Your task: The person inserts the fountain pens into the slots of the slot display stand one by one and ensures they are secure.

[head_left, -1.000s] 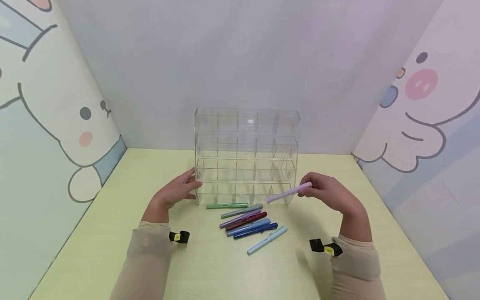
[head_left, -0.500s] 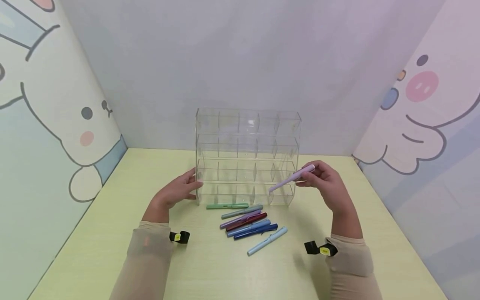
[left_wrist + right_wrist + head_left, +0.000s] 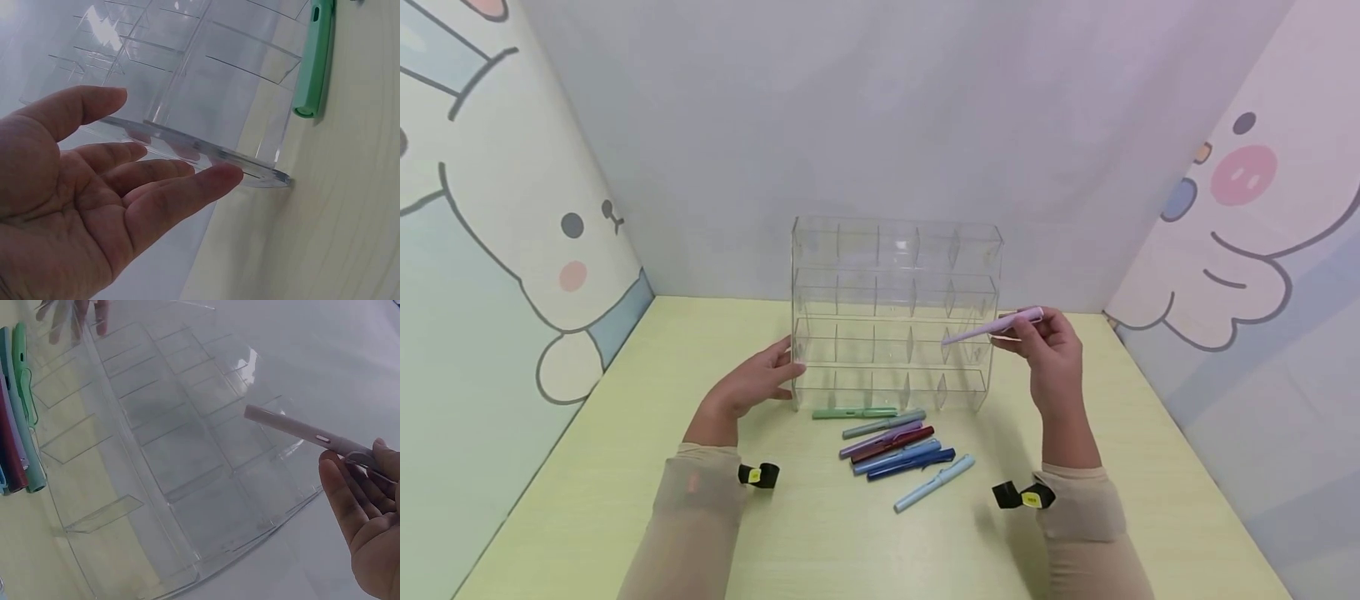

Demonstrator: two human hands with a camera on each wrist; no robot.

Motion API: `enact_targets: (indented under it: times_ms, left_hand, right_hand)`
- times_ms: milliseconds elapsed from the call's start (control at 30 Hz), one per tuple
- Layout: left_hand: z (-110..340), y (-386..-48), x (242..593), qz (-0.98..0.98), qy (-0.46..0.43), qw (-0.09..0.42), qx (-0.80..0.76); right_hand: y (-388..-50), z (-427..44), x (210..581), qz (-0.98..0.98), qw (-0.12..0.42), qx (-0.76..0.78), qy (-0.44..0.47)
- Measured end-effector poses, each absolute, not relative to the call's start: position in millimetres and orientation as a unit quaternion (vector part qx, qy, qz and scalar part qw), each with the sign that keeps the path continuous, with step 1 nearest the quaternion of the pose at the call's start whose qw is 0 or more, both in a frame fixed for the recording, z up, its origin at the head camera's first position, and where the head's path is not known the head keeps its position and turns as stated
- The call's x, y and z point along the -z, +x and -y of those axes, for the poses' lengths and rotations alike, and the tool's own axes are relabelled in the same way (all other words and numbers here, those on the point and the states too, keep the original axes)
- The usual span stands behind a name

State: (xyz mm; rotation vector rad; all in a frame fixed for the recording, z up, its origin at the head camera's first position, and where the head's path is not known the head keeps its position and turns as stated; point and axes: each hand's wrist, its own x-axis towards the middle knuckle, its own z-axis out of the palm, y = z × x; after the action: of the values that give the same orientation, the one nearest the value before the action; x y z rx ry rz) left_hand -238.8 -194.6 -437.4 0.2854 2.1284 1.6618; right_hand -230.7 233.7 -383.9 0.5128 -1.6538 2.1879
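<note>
A clear acrylic display rack [image 3: 891, 329] with stepped, divided tiers stands on the table. My left hand [image 3: 756, 383] rests at its left side; in the left wrist view the fairly straight fingertips [image 3: 225, 178] touch the side panel, thumb apart from them. Beyond the rack's right side, my right hand [image 3: 1056, 358] pinches a light purple pen [image 3: 988, 327] near its clip end. The pen slants, its free end in front of the lower tiers; whether it touches the rack cannot be told. Before the rack lie a green pen [image 3: 853, 412], a dark red pen [image 3: 892, 444] and several others.
A light blue pen [image 3: 934, 483] lies nearest me, a little apart from the dark blue pen [image 3: 912, 464]. The pale yellow table [image 3: 820, 542] is bounded by a grey back wall [image 3: 880, 125] and side panels with cartoon animals.
My right hand has risen and turned, lifting the light purple pen from the bottom tier's height to about the second tier from below. My left hand and the loose pens have stayed put.
</note>
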Motion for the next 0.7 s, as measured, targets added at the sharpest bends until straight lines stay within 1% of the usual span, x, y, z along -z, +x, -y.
enact_targets:
  times_ms: [367,700]
  left_hand:
    - [196.0,-239.4,441.8,-0.773,0.096,0.21,-0.59]
    - [195.3,-241.5,441.6,-0.769,0.096,0.208,-0.597]
  right_hand:
    - [-245.9,-221.1,379.5,0.575,0.196,-0.779,0.154]
    - [-267.2,-213.7,354.8,0.558,0.208,-0.785,0.169]
